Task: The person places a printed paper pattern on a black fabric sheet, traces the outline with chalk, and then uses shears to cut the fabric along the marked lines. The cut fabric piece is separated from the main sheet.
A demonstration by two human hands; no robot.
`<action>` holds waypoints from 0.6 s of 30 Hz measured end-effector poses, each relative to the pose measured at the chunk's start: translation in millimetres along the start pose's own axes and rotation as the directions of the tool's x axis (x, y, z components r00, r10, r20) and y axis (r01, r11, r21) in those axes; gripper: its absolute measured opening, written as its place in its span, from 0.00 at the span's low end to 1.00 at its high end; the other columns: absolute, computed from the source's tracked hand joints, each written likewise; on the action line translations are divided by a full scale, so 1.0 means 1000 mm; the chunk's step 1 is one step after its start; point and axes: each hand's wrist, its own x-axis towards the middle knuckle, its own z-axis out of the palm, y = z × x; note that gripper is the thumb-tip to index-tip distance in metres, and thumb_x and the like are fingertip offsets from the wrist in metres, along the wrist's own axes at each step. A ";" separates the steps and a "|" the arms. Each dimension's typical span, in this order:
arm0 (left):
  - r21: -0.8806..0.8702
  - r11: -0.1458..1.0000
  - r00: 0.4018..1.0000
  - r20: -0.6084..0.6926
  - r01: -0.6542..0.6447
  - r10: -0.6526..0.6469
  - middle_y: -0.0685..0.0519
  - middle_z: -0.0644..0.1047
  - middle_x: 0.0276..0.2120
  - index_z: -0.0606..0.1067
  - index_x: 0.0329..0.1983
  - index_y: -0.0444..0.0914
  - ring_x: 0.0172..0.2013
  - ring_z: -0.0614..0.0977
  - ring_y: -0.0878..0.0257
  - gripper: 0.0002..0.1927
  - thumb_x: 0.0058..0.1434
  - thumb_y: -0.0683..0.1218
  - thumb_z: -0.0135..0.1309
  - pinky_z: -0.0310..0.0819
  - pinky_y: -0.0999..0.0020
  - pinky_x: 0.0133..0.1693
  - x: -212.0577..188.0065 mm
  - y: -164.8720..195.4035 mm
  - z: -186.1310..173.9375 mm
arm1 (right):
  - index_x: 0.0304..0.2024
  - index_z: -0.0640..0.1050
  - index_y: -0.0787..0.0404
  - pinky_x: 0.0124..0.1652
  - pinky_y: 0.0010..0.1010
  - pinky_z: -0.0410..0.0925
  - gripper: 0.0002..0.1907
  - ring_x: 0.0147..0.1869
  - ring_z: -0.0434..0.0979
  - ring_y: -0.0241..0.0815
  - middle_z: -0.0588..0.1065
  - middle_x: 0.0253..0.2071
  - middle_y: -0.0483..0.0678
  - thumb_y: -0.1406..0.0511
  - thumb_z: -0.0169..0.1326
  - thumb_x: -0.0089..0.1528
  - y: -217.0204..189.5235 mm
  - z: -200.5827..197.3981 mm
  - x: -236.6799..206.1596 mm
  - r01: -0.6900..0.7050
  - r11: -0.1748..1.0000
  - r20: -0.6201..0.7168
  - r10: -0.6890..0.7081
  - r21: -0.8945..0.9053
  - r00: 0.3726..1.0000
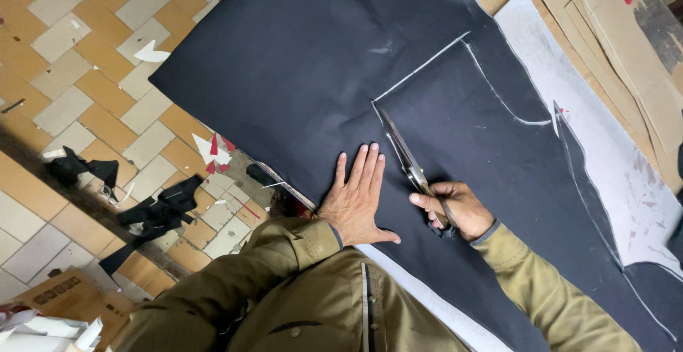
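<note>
Olive sleeves (284, 302), then flat left hand (357, 199) beside scissors (407, 158) on dark cloth (306, 60).

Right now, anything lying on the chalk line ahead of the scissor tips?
Nothing visible. The scissors in the right hand point at the chalk corner; that dark fabric is bare. The left hand lies flat beside the blades.

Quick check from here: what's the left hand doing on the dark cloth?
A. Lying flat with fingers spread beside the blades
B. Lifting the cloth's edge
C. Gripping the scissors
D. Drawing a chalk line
A: the left hand lies flat on the dark cloth, while the right hand holds the scissors.
</note>
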 end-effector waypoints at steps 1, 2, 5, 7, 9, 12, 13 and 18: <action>0.006 1.000 1.000 -0.007 -0.002 0.002 0.29 0.42 0.74 0.46 0.73 0.23 0.75 0.41 0.40 0.77 0.41 0.86 0.50 0.29 0.35 0.69 -0.001 -0.001 0.000 | 0.25 0.78 0.64 0.19 0.24 0.65 0.16 0.17 0.70 0.33 0.70 0.16 0.43 0.59 0.68 0.56 -0.001 0.001 0.001 -0.005 1.000 0.006 0.005 0.008 1.000; 0.009 1.000 1.000 -0.004 0.000 0.000 0.29 0.43 0.74 0.46 0.73 0.23 0.75 0.41 0.40 0.77 0.40 0.86 0.50 0.29 0.35 0.69 -0.001 -0.001 0.000 | 0.26 0.78 0.63 0.19 0.24 0.65 0.15 0.17 0.70 0.33 0.70 0.16 0.43 0.59 0.68 0.55 -0.002 0.001 0.001 -0.010 1.000 0.011 0.010 0.017 1.000; 0.011 1.000 1.000 -0.002 0.008 -0.008 0.29 0.43 0.74 0.47 0.73 0.23 0.75 0.41 0.40 0.77 0.40 0.85 0.50 0.29 0.35 0.69 -0.002 -0.003 -0.002 | 0.27 0.79 0.63 0.18 0.25 0.64 0.14 0.16 0.69 0.33 0.69 0.16 0.43 0.60 0.69 0.54 -0.006 0.001 0.004 -0.025 1.000 0.020 0.025 0.008 0.999; 0.006 1.000 1.000 -0.013 0.008 -0.008 0.29 0.43 0.74 0.47 0.73 0.23 0.74 0.41 0.40 0.76 0.40 0.85 0.50 0.29 0.35 0.69 -0.002 -0.003 -0.003 | 0.27 0.79 0.64 0.18 0.25 0.64 0.14 0.16 0.69 0.34 0.70 0.16 0.43 0.61 0.69 0.54 -0.009 -0.001 0.005 -0.026 1.000 0.023 0.026 -0.005 0.999; 0.013 1.000 1.000 -0.005 0.006 -0.006 0.29 0.43 0.74 0.47 0.73 0.23 0.75 0.41 0.40 0.76 0.41 0.85 0.49 0.29 0.35 0.68 -0.002 -0.004 -0.005 | 0.27 0.79 0.64 0.18 0.26 0.63 0.15 0.16 0.69 0.34 0.70 0.16 0.43 0.61 0.69 0.54 -0.012 -0.002 0.005 -0.017 1.000 0.034 0.018 -0.017 0.999; 0.010 1.000 1.000 0.006 -0.010 0.010 0.29 0.43 0.74 0.47 0.73 0.23 0.74 0.41 0.40 0.75 0.42 0.85 0.49 0.29 0.34 0.68 -0.001 -0.007 -0.008 | 0.25 0.78 0.66 0.18 0.26 0.63 0.16 0.16 0.69 0.33 0.70 0.16 0.44 0.61 0.70 0.54 -0.017 -0.001 0.005 -0.038 0.997 0.007 0.039 -0.073 0.999; 0.005 1.000 1.000 0.014 -0.011 0.011 0.29 0.43 0.74 0.47 0.73 0.23 0.74 0.41 0.40 0.75 0.42 0.85 0.49 0.29 0.34 0.68 -0.002 -0.009 -0.008 | 0.26 0.79 0.65 0.18 0.26 0.63 0.16 0.16 0.69 0.34 0.71 0.16 0.44 0.60 0.70 0.54 -0.019 0.001 0.004 -0.044 0.997 -0.008 0.044 -0.062 0.999; -0.010 0.999 0.999 -0.004 -0.045 0.045 0.29 0.43 0.74 0.48 0.73 0.22 0.74 0.41 0.39 0.74 0.43 0.84 0.49 0.29 0.34 0.68 -0.004 -0.021 -0.008 | 0.25 0.80 0.65 0.19 0.27 0.65 0.18 0.17 0.71 0.34 0.71 0.16 0.44 0.57 0.69 0.54 -0.032 0.015 0.002 -0.082 0.988 -0.059 0.075 -0.128 0.995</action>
